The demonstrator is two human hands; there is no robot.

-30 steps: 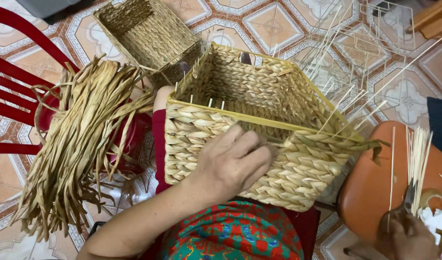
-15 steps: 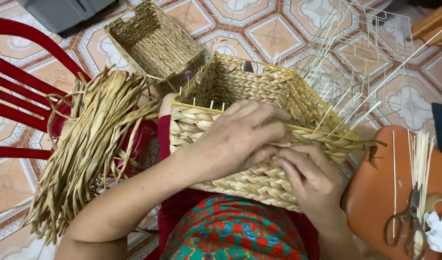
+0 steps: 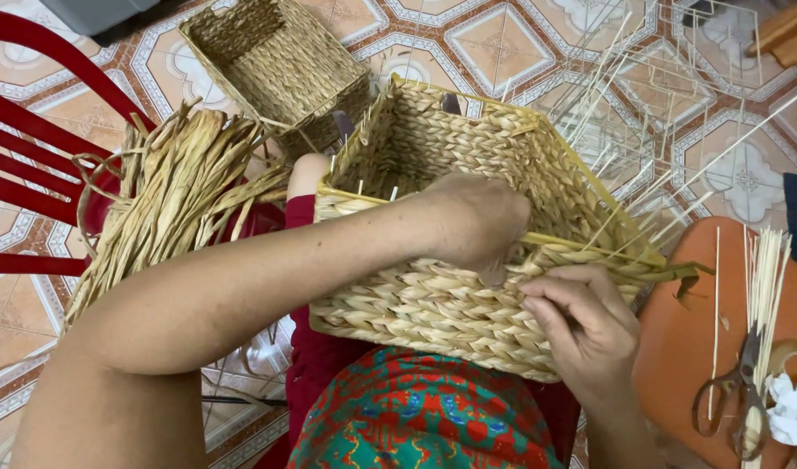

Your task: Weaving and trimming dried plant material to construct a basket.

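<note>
Since the frame half a second earlier, the left hand point(image 3: 472, 221) is sitting further right along the rim of the basket point(image 3: 433, 300), and the right hand point(image 3: 585, 326) is lying lower against the near wall, its fingers more spread.

The basket is resting on the person's lap, tilted so the opening is facing away and up. Its long axis is running from near left to far right. The left hand is draped over the near rim, fingers curled down over the top edge and pressing on the weave; whether they are pinching a strand cannot be told, as the fingertips are hidden behind the rim. The right hand is lying just right of and below the left, fingers bent and touching the plaited wall close under the rim, seemingly nipping the weave there. The rim spot being worked is lying between the two hands, touching both; the left hand is covering it from above.

A bundle of dried straw point(image 3: 168, 200) is lying to the left, across a red chair point(image 3: 34, 148). A smaller basket point(image 3: 273, 65) is standing far left on the tiled floor point(image 3: 494, 26). Scissors point(image 3: 737, 386) and thin sticks point(image 3: 763, 269) are lying on an orange stool point(image 3: 685, 339) at near right.
</note>
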